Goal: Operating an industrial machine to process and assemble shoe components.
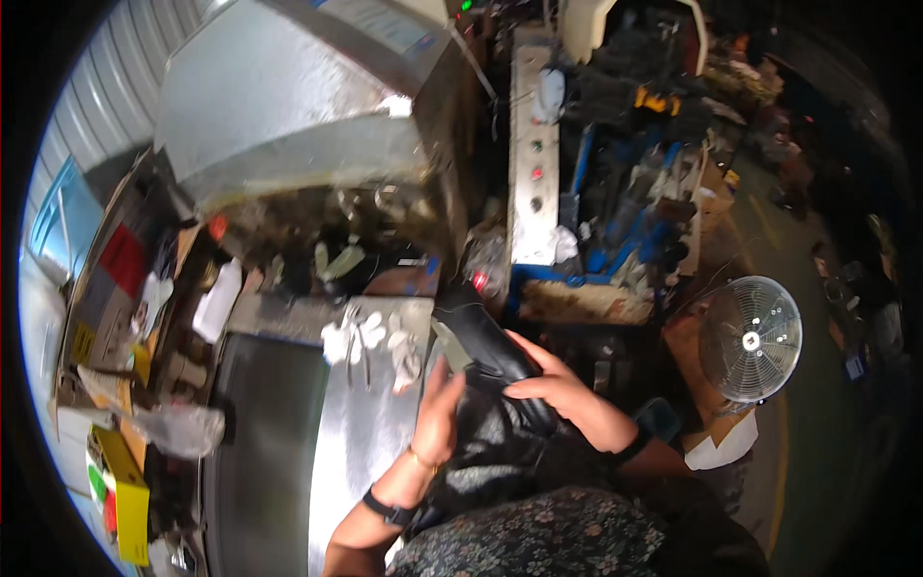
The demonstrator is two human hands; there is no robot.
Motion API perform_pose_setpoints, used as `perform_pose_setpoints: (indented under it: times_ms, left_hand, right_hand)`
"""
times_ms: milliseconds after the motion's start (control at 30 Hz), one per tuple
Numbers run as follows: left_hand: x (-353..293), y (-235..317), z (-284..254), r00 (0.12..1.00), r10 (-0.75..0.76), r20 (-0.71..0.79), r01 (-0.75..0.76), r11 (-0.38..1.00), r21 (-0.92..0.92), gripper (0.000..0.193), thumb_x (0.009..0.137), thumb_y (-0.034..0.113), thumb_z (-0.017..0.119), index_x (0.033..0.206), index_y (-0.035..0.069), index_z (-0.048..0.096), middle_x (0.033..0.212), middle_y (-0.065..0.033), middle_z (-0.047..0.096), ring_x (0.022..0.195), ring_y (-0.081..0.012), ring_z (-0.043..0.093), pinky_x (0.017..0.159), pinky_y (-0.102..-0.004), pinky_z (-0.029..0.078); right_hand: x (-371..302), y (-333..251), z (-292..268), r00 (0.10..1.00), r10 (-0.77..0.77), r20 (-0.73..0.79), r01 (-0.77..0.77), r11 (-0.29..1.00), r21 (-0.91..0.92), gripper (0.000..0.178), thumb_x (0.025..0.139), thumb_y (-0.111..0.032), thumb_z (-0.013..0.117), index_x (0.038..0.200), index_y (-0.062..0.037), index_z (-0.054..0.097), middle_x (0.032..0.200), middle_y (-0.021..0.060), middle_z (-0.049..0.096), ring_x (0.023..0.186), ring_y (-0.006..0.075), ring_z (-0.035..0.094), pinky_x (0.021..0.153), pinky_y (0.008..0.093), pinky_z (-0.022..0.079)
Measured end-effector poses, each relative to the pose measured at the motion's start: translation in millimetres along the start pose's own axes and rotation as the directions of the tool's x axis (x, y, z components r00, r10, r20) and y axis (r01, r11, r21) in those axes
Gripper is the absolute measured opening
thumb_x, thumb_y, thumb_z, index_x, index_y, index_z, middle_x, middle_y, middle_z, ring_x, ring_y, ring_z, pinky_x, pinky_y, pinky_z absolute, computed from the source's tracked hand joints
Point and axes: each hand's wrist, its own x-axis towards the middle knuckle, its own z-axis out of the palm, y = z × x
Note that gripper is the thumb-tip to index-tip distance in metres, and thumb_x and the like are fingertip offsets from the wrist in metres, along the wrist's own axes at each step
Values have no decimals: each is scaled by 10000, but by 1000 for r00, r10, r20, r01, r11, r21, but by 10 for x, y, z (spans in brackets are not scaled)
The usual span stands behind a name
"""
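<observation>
In front of my body is a black leather shoe [486,337], held slantwise with its far end toward the bench. My right hand [572,392] grips its right side, thumb on the near part and fingers along the outer edge. A grey-green strip [450,348] lies along the shoe's left side. Just below that strip is my left hand [439,418], its fingers pointing up and smeared by motion; whether they pinch the strip is unclear. Below the shoe, dark shiny material [486,438] covers my lap.
At left a dark conveyor belt [264,433] runs beside a shiny metal surface [351,452], with white gloves [356,332] at its far end. Beyond stands a metal hood [288,106]. A blue-framed machine [615,221] and a round fan [752,340] are on the right.
</observation>
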Motion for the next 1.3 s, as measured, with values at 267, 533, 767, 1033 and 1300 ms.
perform_pose_setpoints:
  times_ms: [267, 533, 767, 1033, 1300]
  left_hand:
    - [-168, -720, -541, 692, 185, 697, -710, 4, 704, 321, 830, 268, 686, 1102, 100, 709, 1242, -113, 650, 1191, -332, 583, 1058, -477, 403]
    - [-42, -850, -517, 730, 299, 615, -678, 205, 706, 129, 839, 177, 625, 880, 120, 733, 1107, -37, 722, 1177, -249, 615, 1029, -435, 424]
    - [26, -841, -465, 726, 301, 618, -684, 227, 694, 115, 828, 187, 637, 856, 122, 728, 1083, -49, 728, 1155, -248, 628, 1025, -426, 435]
    - [19, -842, -366, 732, 307, 608, -674, 194, 713, 121, 824, 190, 649, 851, 106, 731, 1058, -49, 734, 1138, -243, 638, 1016, -423, 444]
    - [-37, -1006, -517, 666, 349, 659, -739, 187, 647, 282, 884, 193, 647, 1097, 9, 650, 1031, -284, 660, 1008, -463, 633, 908, -480, 507]
  right_hand:
    - [-60, -1864, -1536, 664, -715, -217, 182, 437, -881, 891, 641, -177, 807, 1444, -23, 452, 1288, 151, 571, 1154, 254, 574, 997, 346, 443]
    - [336, -2968, -2546, 588, -736, -335, -429, 67, -901, 819, 576, -215, 805, 1365, -255, 587, 1225, 248, 594, 1069, 353, 630, 871, 394, 513]
    - [682, -2914, -2360, 665, -531, -526, -667, -104, -738, 887, 649, -382, 763, 1473, -330, 438, 1365, 215, 485, 1144, 399, 575, 932, 444, 499]
    - [578, -2631, -2316, 580, -636, -509, -690, -52, -722, 752, 819, -454, 670, 1501, -360, 369, 1532, 185, 317, 1250, 433, 462, 1023, 466, 448]
    - [580, -2607, -2285, 572, -647, -504, -683, -36, -730, 764, 795, -443, 683, 1492, -369, 379, 1509, 156, 349, 1230, 406, 471, 1021, 446, 450]
